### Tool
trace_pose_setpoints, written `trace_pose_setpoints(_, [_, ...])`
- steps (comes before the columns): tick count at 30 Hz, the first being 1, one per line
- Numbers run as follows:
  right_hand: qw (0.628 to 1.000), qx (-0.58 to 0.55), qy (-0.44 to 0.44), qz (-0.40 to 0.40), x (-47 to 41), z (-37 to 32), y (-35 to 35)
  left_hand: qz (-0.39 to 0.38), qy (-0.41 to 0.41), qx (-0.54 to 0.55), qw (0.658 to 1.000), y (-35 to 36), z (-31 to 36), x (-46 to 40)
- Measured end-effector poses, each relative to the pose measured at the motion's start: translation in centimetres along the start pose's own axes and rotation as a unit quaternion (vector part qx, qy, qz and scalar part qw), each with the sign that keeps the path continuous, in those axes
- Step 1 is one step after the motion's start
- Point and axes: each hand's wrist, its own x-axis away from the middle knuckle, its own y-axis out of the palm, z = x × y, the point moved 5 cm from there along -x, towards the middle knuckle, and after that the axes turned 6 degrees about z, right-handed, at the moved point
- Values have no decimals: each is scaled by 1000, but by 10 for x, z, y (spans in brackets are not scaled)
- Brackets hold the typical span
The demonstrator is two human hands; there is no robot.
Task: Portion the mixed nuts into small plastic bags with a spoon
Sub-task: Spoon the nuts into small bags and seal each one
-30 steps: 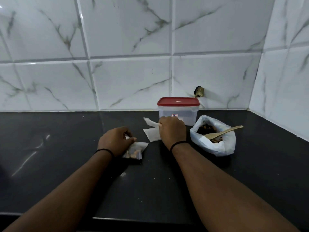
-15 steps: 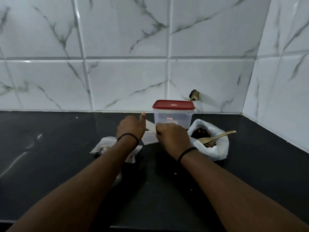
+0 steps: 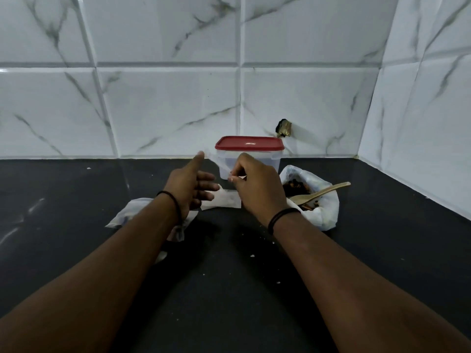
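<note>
Our right hand (image 3: 257,186) is curled, thumb and forefinger pinching the edge of a thin, clear small plastic bag (image 3: 220,163) lifted off the counter (image 3: 76,200); the film is nearly see-through and hard to trace. Our left hand (image 3: 190,186) is spread, fingers straight and thumb raised toward the bag's upper corner; we cannot tell whether it touches. Each wrist wears a thin black band.

Under and between the hands lies a flat stack of white bags (image 3: 224,200). Beneath our left forearm sits a crumpled filled bag (image 3: 127,212), partly hidden by the arm. Just right of the right hand, an open, wrinkled white sack of mixed nuts (image 3: 323,210) slumps on the glossy black counter, a pale wooden spoon (image 3: 321,193) resting in it, handle pointing right. Beyond the hands stands a clear boxy tub with a red lid (image 3: 249,143), against glossy marbled white tiles (image 3: 165,110). Pale crumbs dot the counter.
</note>
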Motion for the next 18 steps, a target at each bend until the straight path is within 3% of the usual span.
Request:
trace_pose_setpoints(4, [998, 7, -8, -56, 3, 3, 5, -44, 11, 75, 996, -1, 1, 2])
trace_pose_setpoints(9, [991, 42, -6, -123, 7, 5, 9, 1, 84, 68, 994, -4, 5, 7])
trace_pose_setpoints(14, [993, -78, 65, -56, 6, -3, 5, -42, 148, 22, 988, 8, 6, 18])
trace_pose_setpoints(18, [994, -87, 58, -16, 6, -4, 1, -62, 188, -7, 980, 14, 10, 23])
